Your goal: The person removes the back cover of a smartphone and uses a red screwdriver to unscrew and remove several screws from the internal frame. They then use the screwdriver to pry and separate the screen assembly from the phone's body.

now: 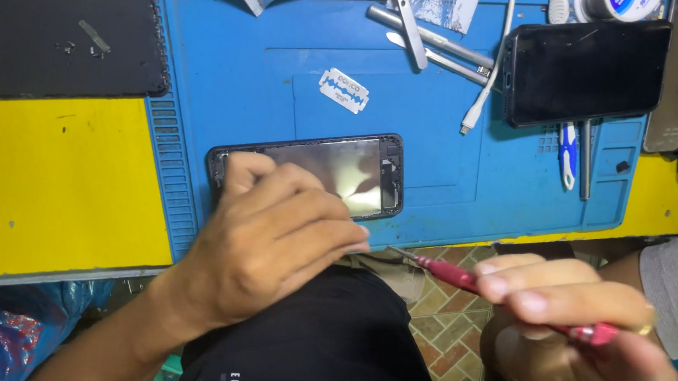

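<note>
**Steadying the opened phone while the red screwdriver came in**

The left hand (pixel 273 245) lay over the near end of an opened phone (pixel 332 174), its fingers (pixel 328 233) curled together and pressing on the frame at the bottom edge, the thumb tucked out of sight. The phone rested flat on the blue repair mat (pixel 252 75), close to the mat's front edge, with its reflective inner plate showing and a strip of small parts along its right end.

The right hand (pixel 574 322) was off the bench, out over the tiled floor (pixel 445 307), pinching a slim red precision screwdriver (pixel 459 278) between thumb and fingertips; the metal tip pointed left toward the left hand's fingertips and stopped just short of them, not yet at the phone.

To do this step well, the hold probably needed to stay low and firm so the phone could not slide on the mat, with the fingertips kept clear of the spot the tip was meant for. The tool would likely be better guided with the wrist braced on the bench edge than held in the air. A razor blade (pixel 343 90) lay loose on the mat just beyond the phone, worth avoiding. A second phone (pixel 586 68), tweezers (pixel 430 39) and a white cable (pixel 486 90) sat farther back, well apart.
</note>
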